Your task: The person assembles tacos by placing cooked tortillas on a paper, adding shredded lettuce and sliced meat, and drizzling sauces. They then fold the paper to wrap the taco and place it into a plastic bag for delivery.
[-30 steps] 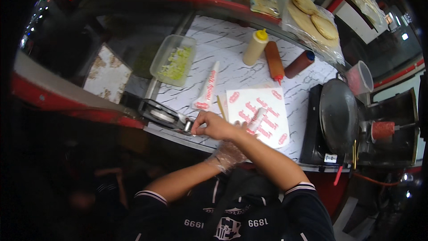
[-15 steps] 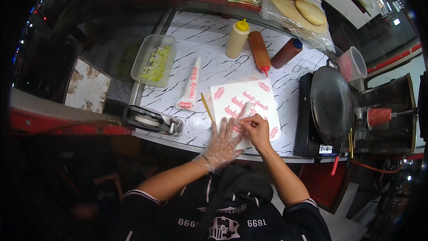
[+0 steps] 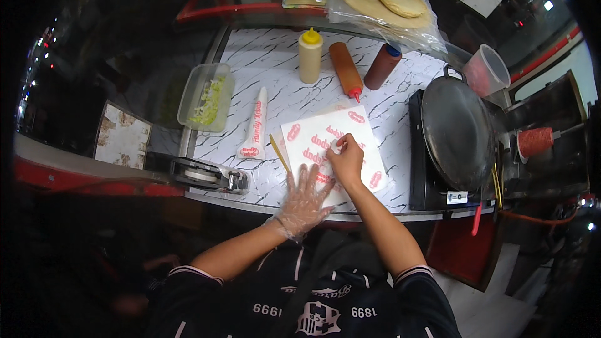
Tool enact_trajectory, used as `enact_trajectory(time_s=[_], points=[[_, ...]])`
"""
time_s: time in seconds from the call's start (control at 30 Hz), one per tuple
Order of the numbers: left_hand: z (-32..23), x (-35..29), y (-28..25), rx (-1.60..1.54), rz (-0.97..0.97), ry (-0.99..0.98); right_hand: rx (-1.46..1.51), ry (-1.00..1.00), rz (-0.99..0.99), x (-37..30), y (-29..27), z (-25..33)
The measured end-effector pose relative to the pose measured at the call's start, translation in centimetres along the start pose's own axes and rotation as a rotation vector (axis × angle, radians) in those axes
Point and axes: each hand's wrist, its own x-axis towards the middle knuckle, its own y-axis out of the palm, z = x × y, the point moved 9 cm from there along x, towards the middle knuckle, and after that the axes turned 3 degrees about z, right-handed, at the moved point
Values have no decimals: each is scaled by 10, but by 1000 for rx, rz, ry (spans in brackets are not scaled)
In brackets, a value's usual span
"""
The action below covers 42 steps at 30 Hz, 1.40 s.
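Observation:
A stack of white paper sheets [image 3: 302,126] with red print lies at the counter's front middle. My left hand [image 3: 302,208], in a clear plastic glove, rests on its near left edge, fingers spread and holding nothing. Above the middle of the top sheet, my bare right hand [image 3: 347,159] is closed in a pinch. Something small and white shows at its fingertips, but the fingers cover most of it. Left of the stack are a thin yellowish stick [image 3: 280,152] and a folded white paper cone [image 3: 255,126] with red print.
A tub of shredded lettuce [image 3: 206,101] stands left, above a tape dispenser [image 3: 206,174]. Behind the paper are cream [image 3: 310,59], orange [image 3: 345,67] and dark red [image 3: 382,69] sauce bottles. Bagged flatbreads [image 3: 380,7] lie at the back; a black pan [image 3: 457,134] sits right.
My right hand has moved farther up the top sheet, still pinched, and the white roll beside it is now mostly hidden. My left hand stays spread on the paper. The whole view has shifted slightly.

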Motion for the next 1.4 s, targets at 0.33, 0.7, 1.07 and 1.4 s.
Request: enact_trajectory(time_s=[0.33, 0.7, 1.07, 1.4], points=[[35, 98, 35, 35, -179, 37, 207, -98, 79, -61, -124, 20], [328, 81, -18, 504, 201, -450, -767, 83, -692, -84, -485, -89], [68, 131, -286, -224, -443, -90, -974, 601, -527, -99, -569, -207], [94, 366, -400, 205, -527, 181, 54, 92, 96, 41, -368, 105]])
